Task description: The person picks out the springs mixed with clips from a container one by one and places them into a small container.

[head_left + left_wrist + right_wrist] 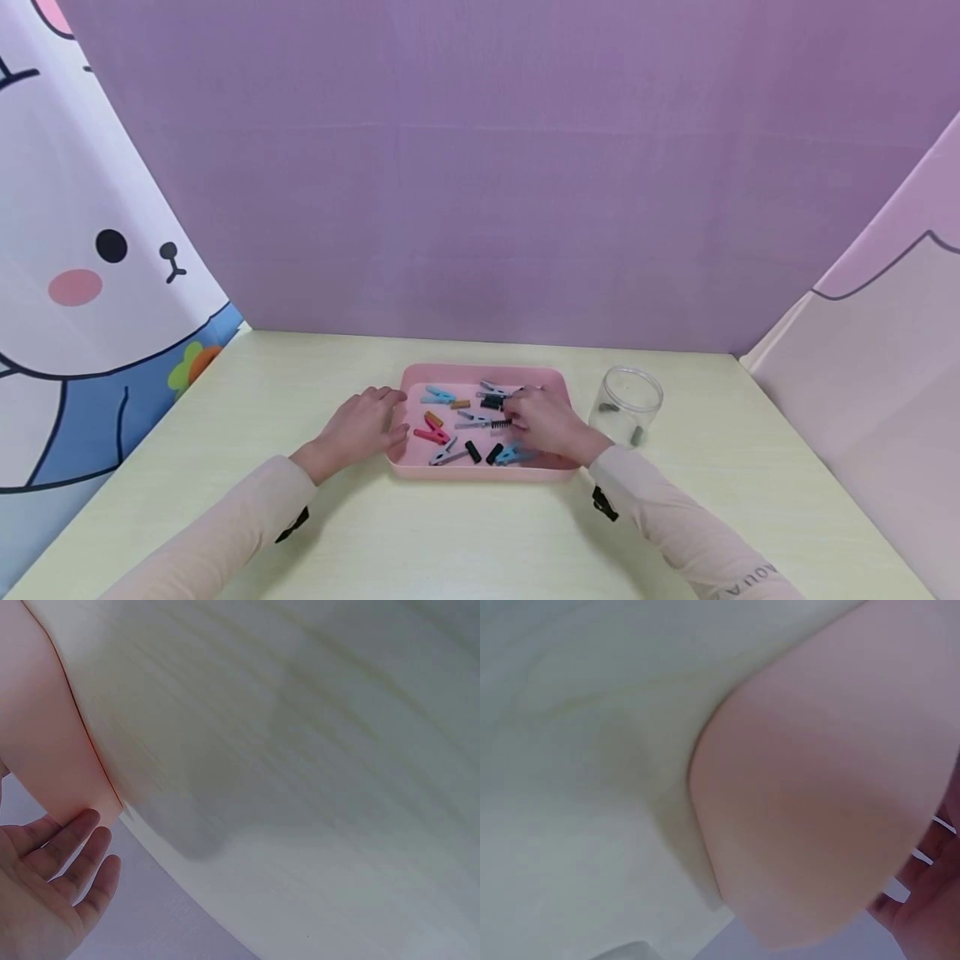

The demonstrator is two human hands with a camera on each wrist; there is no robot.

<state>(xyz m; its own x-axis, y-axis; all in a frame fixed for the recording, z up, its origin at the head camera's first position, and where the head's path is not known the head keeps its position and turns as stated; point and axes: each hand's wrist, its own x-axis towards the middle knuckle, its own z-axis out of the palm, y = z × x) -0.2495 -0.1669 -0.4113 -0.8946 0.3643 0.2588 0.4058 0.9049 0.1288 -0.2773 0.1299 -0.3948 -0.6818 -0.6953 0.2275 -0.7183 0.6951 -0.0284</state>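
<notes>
My left hand rests at the left rim of a pink tray, its fingers loosely bent and touching the edge. In the left wrist view, the fingers lie by the tray's outer wall. Inside the tray, my right hand reaches down, its fingertips by a black ribbed piece; whether it pinches anything is hidden. Around it lie a red clip, light blue clips, grey clips, black cylinders and small brown cylinders.
A clear round jar stands right of the tray, close to the right forearm, with a few dark pieces inside. The pale table reaches back to a purple wall, with printed cloth at both sides.
</notes>
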